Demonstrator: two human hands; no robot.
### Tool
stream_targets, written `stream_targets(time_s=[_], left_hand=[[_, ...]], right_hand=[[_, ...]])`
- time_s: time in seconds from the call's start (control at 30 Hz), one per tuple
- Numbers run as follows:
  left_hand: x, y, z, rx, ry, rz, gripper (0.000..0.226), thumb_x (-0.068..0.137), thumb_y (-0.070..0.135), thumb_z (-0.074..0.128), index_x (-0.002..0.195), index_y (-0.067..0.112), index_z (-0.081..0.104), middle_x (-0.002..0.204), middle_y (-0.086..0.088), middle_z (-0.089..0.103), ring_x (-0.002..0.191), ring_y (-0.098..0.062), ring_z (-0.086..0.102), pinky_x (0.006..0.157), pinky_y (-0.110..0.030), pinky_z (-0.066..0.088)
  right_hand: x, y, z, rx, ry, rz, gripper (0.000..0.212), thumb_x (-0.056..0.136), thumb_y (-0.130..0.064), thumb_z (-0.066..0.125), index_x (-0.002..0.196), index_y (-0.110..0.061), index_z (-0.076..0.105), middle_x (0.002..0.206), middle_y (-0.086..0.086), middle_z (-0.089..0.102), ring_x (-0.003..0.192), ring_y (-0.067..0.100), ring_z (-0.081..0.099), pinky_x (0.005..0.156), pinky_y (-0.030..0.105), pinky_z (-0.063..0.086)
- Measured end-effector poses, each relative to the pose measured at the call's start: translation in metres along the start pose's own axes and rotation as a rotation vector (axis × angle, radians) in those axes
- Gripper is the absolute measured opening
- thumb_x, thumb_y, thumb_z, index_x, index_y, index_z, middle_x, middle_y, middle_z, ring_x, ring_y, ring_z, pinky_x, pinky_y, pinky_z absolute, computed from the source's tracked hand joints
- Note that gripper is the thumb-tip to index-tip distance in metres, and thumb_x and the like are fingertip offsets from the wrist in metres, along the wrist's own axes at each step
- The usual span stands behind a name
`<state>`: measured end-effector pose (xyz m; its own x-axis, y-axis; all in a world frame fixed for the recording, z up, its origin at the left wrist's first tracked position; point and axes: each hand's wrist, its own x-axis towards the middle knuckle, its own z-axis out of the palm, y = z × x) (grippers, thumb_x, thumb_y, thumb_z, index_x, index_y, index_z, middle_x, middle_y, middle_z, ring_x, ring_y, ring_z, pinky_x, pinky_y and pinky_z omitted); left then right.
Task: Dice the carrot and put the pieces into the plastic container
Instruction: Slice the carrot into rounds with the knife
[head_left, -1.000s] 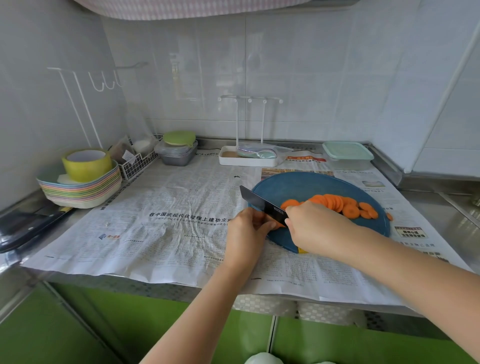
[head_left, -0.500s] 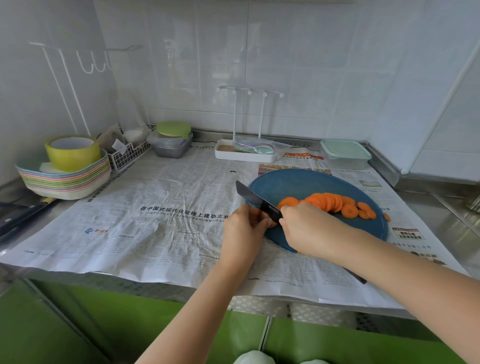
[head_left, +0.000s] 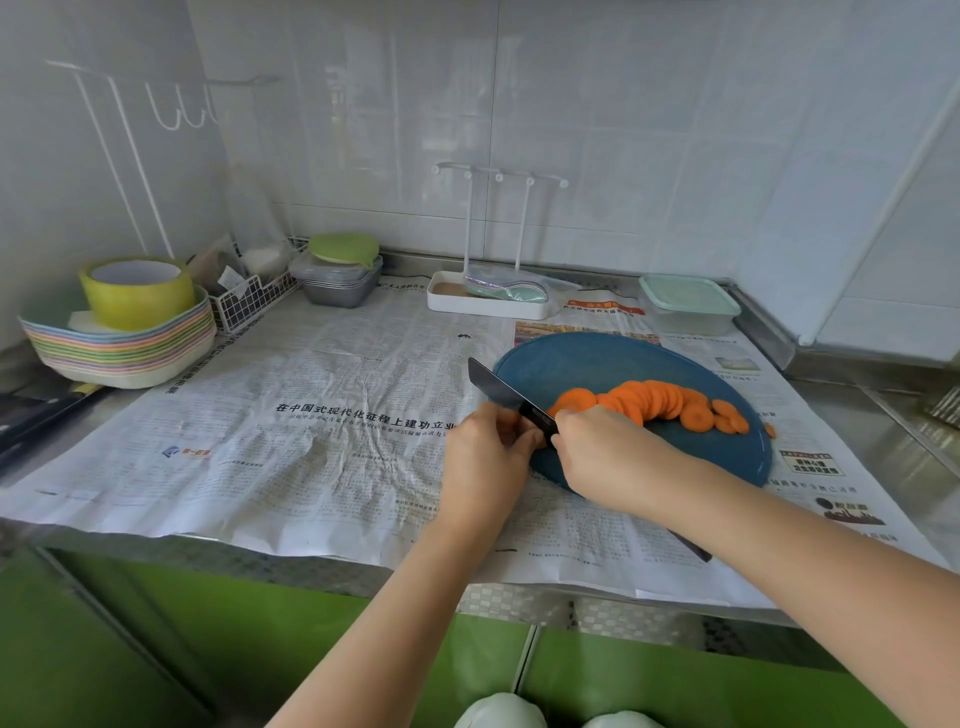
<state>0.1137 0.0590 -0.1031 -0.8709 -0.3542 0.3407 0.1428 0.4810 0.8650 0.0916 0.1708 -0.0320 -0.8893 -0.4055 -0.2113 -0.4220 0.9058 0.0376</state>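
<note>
1. At the 8 o'clock edge of the round blue cutting board (head_left: 571, 364), both hands meet over the last of the carrot.
2. Right hand (head_left: 608, 457): fingers wrapped round the knife (head_left: 498, 387) handle, black blade angled toward 10 o'clock, tip past the board's rim.
3. Left hand (head_left: 483, 457): fingers curled, tips pinching the carrot stub (head_left: 544, 442); only an orange sliver shows.
4. Carrot slices (head_left: 649, 402) lie in an overlapping row from the blade toward 3 o'clock, one stray at the rim.
5. Plastic container (head_left: 688, 306) sits at 1 o'clock of the board, well apart, mint lid on.
6. Step judged: finishing the rounds; no dice yet.
7. Do it well: tuck the fingertips back since the stub is short, cut straight down, keep thickness even, then stack the rounds for strips and cubes. The lid needs to come off before loading.
8. Materials: the carrot looks firm and moist, so the discs may slide. Board is matte, maybe rubbery. Newspaper (head_left: 311, 415) is creased and could shift on the steel table (head_left: 883, 447). Container is translucent, square and rigid.
</note>
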Motion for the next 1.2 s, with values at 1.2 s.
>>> stream_targets(time_s=[1.2], left_hand=[[0.001, 0.001, -0.001, -0.164, -0.049, -0.049, 0.017, 0.083, 0.012, 0.07, 0.094, 0.021, 0.061, 0.08, 0.013, 0.067, 0.076, 0.005, 0.059, 0.063, -0.008, 0.045]], right_hand=[[0.0, 0.041, 0.002, 0.772, -0.08, -0.015, 0.018, 0.097, -0.013, 0.047, 0.114, -0.018, 0.042, 0.06, 0.008, 0.053, 0.036, 0.013, 0.045, 0.038, 0.025, 0.043]])
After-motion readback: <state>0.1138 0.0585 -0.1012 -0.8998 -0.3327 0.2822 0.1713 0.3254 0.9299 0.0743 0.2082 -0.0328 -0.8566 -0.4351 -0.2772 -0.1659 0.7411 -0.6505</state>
